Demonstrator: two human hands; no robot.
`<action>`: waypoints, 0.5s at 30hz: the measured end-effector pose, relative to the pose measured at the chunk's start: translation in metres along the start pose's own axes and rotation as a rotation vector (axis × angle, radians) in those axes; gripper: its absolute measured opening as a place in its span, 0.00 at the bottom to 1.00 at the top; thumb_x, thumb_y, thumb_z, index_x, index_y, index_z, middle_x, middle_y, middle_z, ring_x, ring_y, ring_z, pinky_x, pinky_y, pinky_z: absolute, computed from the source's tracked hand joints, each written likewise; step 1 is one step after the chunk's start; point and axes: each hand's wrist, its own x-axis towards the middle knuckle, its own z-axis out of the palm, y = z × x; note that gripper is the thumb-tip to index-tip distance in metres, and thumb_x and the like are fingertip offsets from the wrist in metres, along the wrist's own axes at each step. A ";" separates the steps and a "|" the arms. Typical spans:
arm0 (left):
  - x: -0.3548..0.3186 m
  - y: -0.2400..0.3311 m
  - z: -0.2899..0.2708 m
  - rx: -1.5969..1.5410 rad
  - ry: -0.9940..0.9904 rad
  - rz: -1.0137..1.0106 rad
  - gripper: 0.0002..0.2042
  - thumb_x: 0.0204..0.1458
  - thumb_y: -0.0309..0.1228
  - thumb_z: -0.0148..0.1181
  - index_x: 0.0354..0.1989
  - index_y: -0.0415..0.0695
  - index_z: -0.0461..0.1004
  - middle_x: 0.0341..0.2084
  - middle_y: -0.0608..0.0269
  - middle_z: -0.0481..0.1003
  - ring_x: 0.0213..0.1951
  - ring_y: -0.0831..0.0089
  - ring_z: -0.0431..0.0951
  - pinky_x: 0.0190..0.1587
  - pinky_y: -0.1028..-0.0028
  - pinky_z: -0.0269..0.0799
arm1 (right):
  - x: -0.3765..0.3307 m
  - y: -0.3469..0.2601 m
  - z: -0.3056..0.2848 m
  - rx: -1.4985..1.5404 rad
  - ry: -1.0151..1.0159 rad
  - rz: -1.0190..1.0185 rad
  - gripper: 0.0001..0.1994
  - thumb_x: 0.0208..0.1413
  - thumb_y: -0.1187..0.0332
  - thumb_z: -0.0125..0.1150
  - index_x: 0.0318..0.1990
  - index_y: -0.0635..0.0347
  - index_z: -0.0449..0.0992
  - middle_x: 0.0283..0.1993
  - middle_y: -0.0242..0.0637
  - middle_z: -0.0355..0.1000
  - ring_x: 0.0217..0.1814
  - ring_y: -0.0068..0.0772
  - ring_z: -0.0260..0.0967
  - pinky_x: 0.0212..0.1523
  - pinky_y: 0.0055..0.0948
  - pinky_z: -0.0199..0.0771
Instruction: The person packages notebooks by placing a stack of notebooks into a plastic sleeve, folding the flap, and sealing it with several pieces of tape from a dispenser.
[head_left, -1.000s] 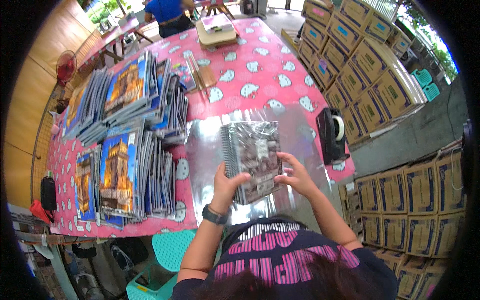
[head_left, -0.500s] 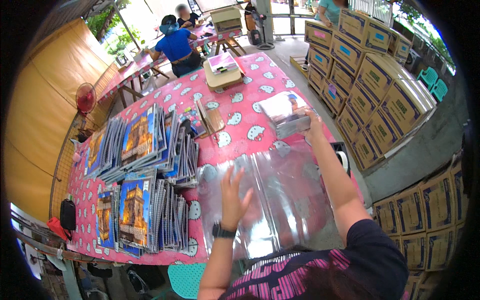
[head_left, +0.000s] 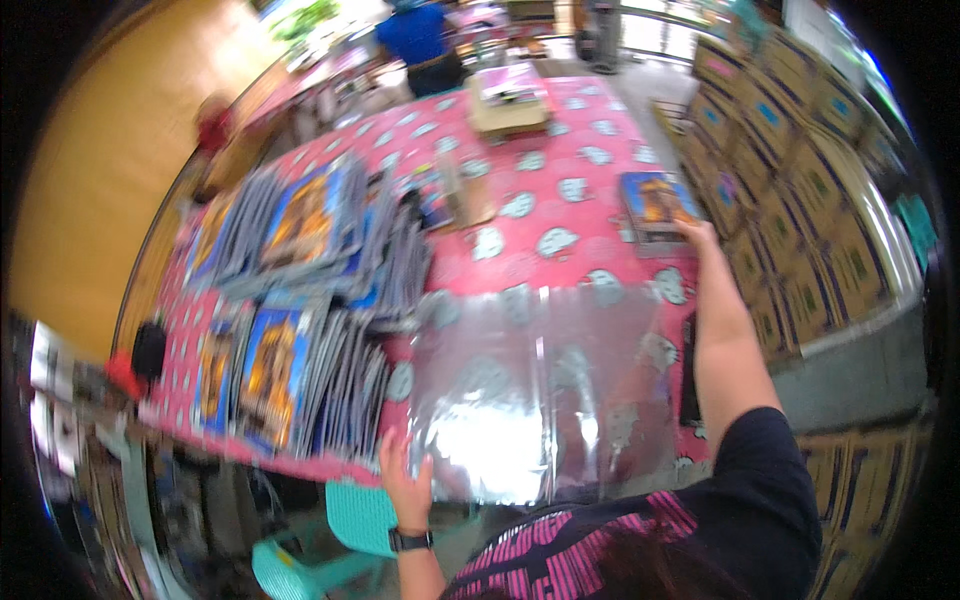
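At the right side of the table my right hand point(head_left: 699, 233) grips the near corner of a small stack of notebooks point(head_left: 652, 203) with a blue and gold picture cover. Whether that stack rests on the table or is just above it, I cannot tell. My left hand point(head_left: 405, 478), a dark watch on its wrist, is at the table's front edge with its fingers apart and nothing in them. Between my hands a clear plastic sheet point(head_left: 500, 390) with a fold line lies flat. To the left, spiral notebooks point(head_left: 268, 375) with the same cover stand in leaning piles.
A pink patterned cloth point(head_left: 540, 240) covers the table. Farther back are a beige tray point(head_left: 508, 118) with papers and a small brown box point(head_left: 472, 200). Stacked cartons point(head_left: 790, 190) line the right side. A green plastic chair point(head_left: 362, 515) stands by the front edge. A person in blue sits beyond.
The notebook stack in my right hand has turned so its picture cover shows, at the table's right side. My left hand has drawn back from above the plastic sheet to the front edge. The view has shifted.
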 end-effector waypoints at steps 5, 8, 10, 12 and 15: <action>0.056 0.009 -0.084 0.111 0.489 0.208 0.16 0.49 0.27 0.58 0.47 0.35 0.70 0.47 0.52 0.71 0.50 0.59 0.69 0.55 0.65 0.60 | -0.066 -0.097 0.073 -0.226 0.320 -0.581 0.26 0.49 0.57 0.60 0.53 0.62 0.66 0.49 0.42 0.69 0.52 0.36 0.65 0.50 0.39 0.64; 0.084 -0.019 -0.175 0.227 0.702 0.197 0.17 0.52 0.30 0.56 0.49 0.35 0.69 0.45 0.53 0.72 0.48 0.61 0.70 0.52 0.67 0.62 | -0.257 -0.202 0.177 0.490 -0.740 -0.508 0.19 0.50 0.65 0.55 0.50 0.60 0.70 0.44 0.34 0.72 0.44 0.25 0.69 0.45 0.31 0.68; 0.116 -0.035 -0.204 0.086 0.493 0.036 0.20 0.53 0.34 0.56 0.51 0.34 0.67 0.45 0.52 0.72 0.47 0.62 0.71 0.51 0.68 0.63 | -0.383 -0.221 0.227 0.660 -1.095 -0.355 0.17 0.53 0.67 0.55 0.51 0.59 0.69 0.48 0.36 0.72 0.49 0.29 0.69 0.47 0.33 0.71; 0.166 -0.057 -0.215 0.002 0.162 -0.071 0.25 0.53 0.41 0.55 0.53 0.32 0.66 0.45 0.49 0.72 0.48 0.61 0.71 0.51 0.69 0.64 | -0.463 -0.232 0.259 0.718 -1.311 -0.157 0.19 0.57 0.61 0.55 0.53 0.59 0.67 0.52 0.38 0.68 0.51 0.33 0.67 0.48 0.36 0.72; 0.219 -0.084 -0.209 0.418 -0.134 0.031 0.33 0.51 0.52 0.54 0.54 0.31 0.64 0.47 0.42 0.70 0.51 0.54 0.70 0.53 0.65 0.63 | -0.516 -0.249 0.291 0.909 -1.279 0.031 0.22 0.54 0.60 0.59 0.53 0.61 0.65 0.49 0.39 0.66 0.50 0.33 0.64 0.47 0.35 0.70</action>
